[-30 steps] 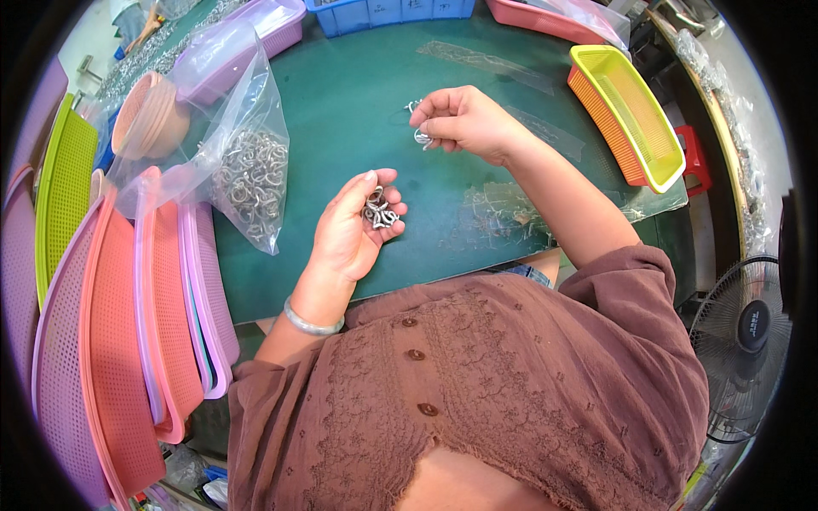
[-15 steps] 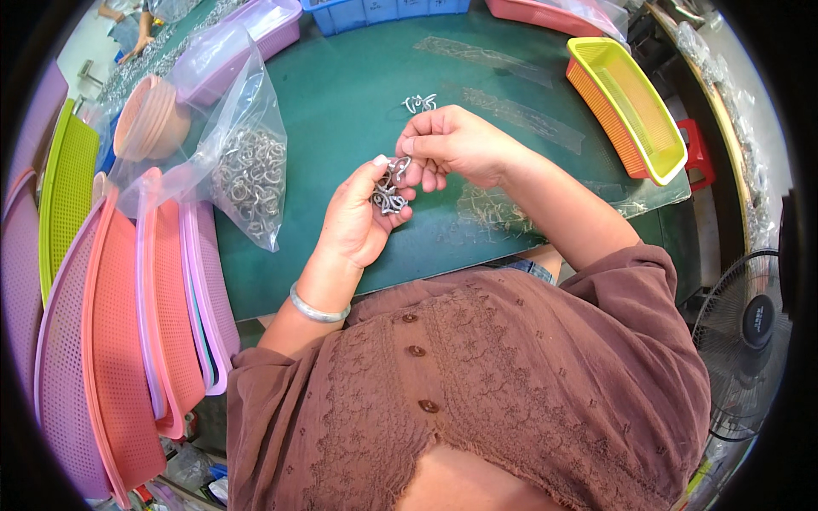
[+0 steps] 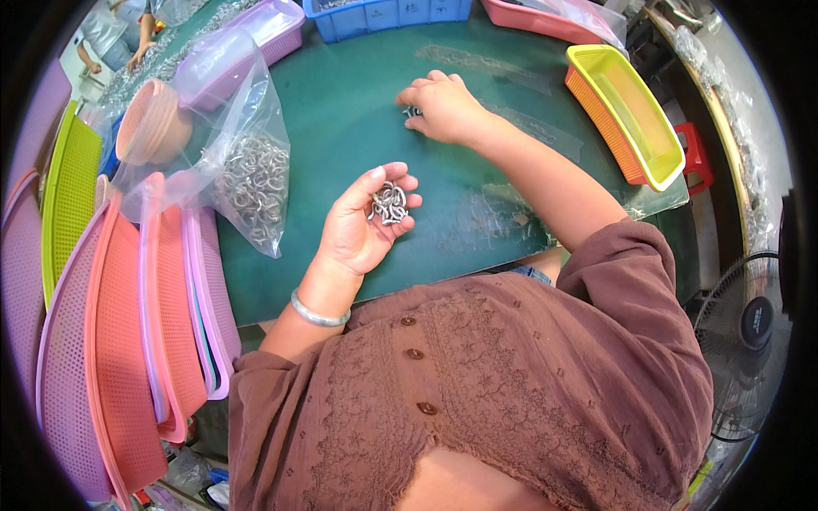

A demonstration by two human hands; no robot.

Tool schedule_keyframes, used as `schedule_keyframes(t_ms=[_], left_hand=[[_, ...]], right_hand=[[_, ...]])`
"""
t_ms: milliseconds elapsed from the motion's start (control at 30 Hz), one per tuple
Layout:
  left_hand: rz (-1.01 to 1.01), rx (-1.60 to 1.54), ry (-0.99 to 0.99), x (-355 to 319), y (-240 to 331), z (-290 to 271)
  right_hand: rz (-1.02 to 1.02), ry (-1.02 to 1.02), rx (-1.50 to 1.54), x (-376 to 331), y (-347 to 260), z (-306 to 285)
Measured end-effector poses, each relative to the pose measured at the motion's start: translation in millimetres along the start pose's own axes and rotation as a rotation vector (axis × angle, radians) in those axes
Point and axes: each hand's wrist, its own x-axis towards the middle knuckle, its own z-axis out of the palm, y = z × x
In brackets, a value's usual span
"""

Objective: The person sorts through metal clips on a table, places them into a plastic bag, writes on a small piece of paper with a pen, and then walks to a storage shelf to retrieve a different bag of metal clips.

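My left hand (image 3: 358, 215) is turned palm up and cupped around a cluster of small curved metal pieces (image 3: 388, 204), silvery and shaped like hooks or open rings. Farther out over the green table (image 3: 341, 94), my right hand (image 3: 443, 106) is palm down, with fingers spread and bent over a few more of these pieces (image 3: 413, 111). Its thumb and forefinger are on either side of them, and the hand hides part of this small group. To the left, a clear plastic bag (image 3: 256, 183) contains many similar metal pieces.
Stacked pink and purple perforated baskets (image 3: 128, 341) line the left side, near peach-coloured bowls (image 3: 153, 123). A yellow-and-orange basket (image 3: 626, 115) stands at right. Purple (image 3: 273, 30), blue (image 3: 388, 19) and pink bins (image 3: 545, 25) line the far edge. A fan (image 3: 754, 324) is lower right; another person's hand (image 3: 141, 55) shows far left.
My right hand has left my left hand and moved away from me to the loose pieces on the table. My left hand has opened somewhat, showing the cluster in its palm.
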Motion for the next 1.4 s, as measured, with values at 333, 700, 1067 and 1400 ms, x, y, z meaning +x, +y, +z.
schedule_keyframes(t_ms=[333, 700, 1067, 1400], left_hand=[[0.073, 0.070, 0.073, 5.5, 3.4, 6.0], [0.066, 0.047, -0.049, 2.3, 3.1, -0.8], [0.040, 0.063, 0.016, 2.0, 1.7, -1.8], [0.079, 0.205, 0.142, 3.9, 6.2, 9.2]], right_hand=[[-0.401, 0.268, 0.536, -29.7, -37.6, -25.3], [-0.187, 0.227, 0.332, -31.4, 15.5, -5.2], [0.078, 0.074, 0.648, -35.3, 21.4, 7.1], [-0.054, -0.003, 1.286, -55.5, -19.5, -16.2]])
